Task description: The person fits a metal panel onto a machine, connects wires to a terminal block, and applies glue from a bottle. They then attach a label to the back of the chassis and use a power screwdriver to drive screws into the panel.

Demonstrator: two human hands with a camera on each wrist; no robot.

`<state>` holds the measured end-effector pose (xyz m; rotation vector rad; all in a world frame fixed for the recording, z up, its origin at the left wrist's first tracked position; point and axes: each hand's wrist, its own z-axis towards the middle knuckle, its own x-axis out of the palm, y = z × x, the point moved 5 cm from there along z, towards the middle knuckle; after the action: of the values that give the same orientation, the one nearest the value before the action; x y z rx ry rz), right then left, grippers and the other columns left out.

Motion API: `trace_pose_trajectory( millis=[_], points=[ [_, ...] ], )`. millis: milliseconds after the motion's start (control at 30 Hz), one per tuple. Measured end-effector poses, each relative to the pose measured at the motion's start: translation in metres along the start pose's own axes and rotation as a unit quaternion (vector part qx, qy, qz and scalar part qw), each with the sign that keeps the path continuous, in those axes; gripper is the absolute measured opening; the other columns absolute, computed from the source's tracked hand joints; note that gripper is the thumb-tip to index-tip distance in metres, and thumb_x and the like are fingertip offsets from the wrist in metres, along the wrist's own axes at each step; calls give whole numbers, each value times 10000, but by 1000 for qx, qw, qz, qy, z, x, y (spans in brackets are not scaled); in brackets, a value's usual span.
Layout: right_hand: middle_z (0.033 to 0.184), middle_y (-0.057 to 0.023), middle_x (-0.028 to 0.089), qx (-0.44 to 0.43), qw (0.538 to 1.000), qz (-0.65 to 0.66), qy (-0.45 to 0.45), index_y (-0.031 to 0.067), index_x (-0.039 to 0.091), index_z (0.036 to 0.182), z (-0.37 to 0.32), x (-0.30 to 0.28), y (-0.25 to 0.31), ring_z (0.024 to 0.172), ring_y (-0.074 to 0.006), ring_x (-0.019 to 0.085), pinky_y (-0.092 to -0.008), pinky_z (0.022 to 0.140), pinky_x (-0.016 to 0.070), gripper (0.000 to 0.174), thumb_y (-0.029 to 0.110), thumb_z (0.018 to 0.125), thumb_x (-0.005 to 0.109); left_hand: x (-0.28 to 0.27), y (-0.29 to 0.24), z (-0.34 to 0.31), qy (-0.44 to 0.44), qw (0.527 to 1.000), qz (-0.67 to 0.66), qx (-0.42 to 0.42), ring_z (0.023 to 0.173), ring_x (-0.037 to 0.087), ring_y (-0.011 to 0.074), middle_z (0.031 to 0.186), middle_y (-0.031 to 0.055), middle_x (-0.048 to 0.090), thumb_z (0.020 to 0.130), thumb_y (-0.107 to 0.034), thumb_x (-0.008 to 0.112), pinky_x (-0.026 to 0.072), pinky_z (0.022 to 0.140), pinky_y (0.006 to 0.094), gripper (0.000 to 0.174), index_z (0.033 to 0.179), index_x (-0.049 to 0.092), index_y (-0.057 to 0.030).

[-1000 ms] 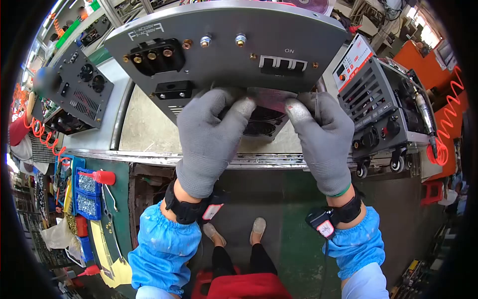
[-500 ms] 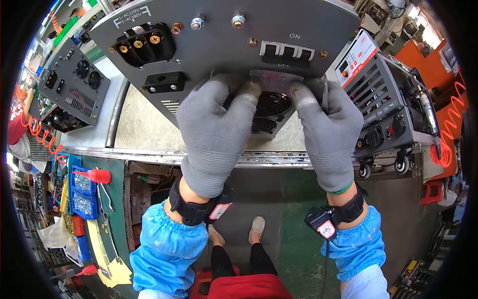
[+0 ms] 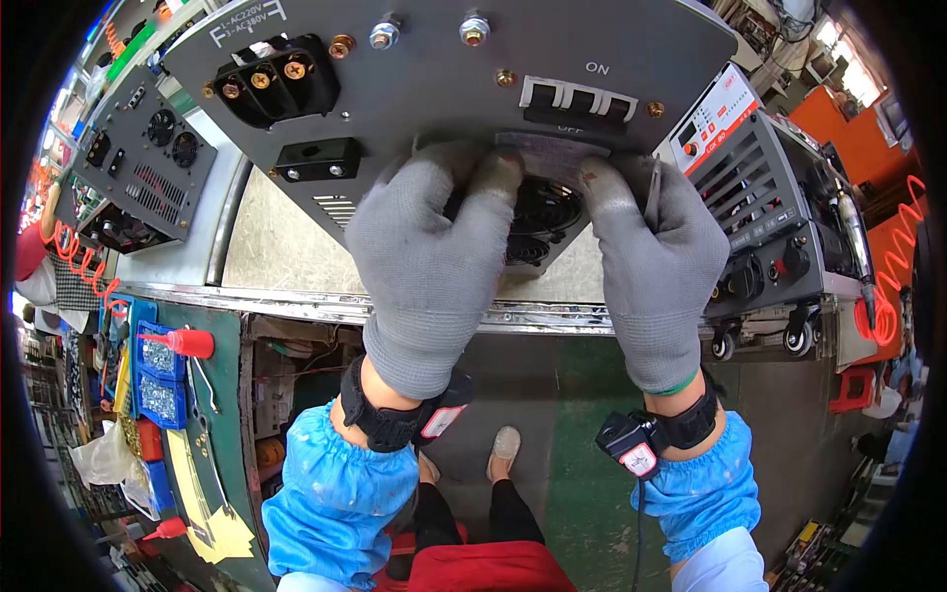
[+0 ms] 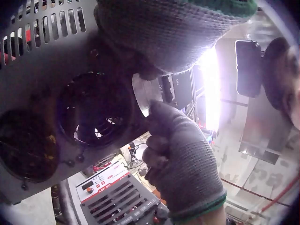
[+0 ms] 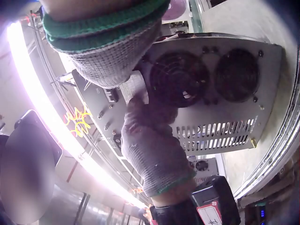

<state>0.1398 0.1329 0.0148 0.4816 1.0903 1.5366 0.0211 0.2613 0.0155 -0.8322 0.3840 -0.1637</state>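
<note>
A thin silvery label (image 3: 543,156) stretches between my two hands, close against the grey rear panel (image 3: 424,94) of a machine, just below its ON/OFF switch (image 3: 577,102). My gloved left hand (image 3: 429,247) pinches the label's left end, its thumb on the front face and its other fingers curled. At the opposite end my gloved right hand (image 3: 656,261) pinches with the thumb, and a thin pointed metal tool (image 3: 654,192) is tucked among its curled fingers. Round black fans (image 5: 179,79) sit in the panel beside the label. Most of the left fingertips are hidden from the head view.
On the right stands a red-and-white-fronted machine (image 3: 750,178) on castors, beside a coiled orange hose (image 3: 888,247). Another grey machine (image 3: 148,168) is at the left. Blue bins of screws (image 3: 160,375), a red bottle (image 3: 192,342) and a wrench (image 3: 202,385) lie on the green bench.
The panel appears larger and higher in the head view, and its face shows more squarely. Both hands have shifted slightly with it, still gripping the label's ends.
</note>
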Motion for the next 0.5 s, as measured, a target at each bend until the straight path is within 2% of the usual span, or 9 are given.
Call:
trace_pose_trajectory(
  millis=[133,233,500],
  points=[
    [686,-91,608,-36,999,-12,-8,-24,684,863,1,1,-1,606,-147,562,-307,580,450,166,134,856,738,1,-1,0,-9,1000,4,16,636,629,267,768,160,666,835,-94,723,483,589,347,105,871,699,2],
    [690,-89,609,11,1000,-5,4,-22,682,862,0,0,2,610,-149,563,-306,583,451,169,136,857,741,1,-2,0,-11,1000,5,16,634,628,272,765,155,668,837,-95,724,484,588,350,99,864,699,-3],
    [717,-100,613,-10,999,-30,-5,-21,681,863,0,0,-1,619,-182,566,-322,586,452,177,139,844,754,3,4,-2,-24,1000,1,-7,637,636,291,756,146,670,821,-118,738,487,583,378,97,841,703,-30]
  ],
)
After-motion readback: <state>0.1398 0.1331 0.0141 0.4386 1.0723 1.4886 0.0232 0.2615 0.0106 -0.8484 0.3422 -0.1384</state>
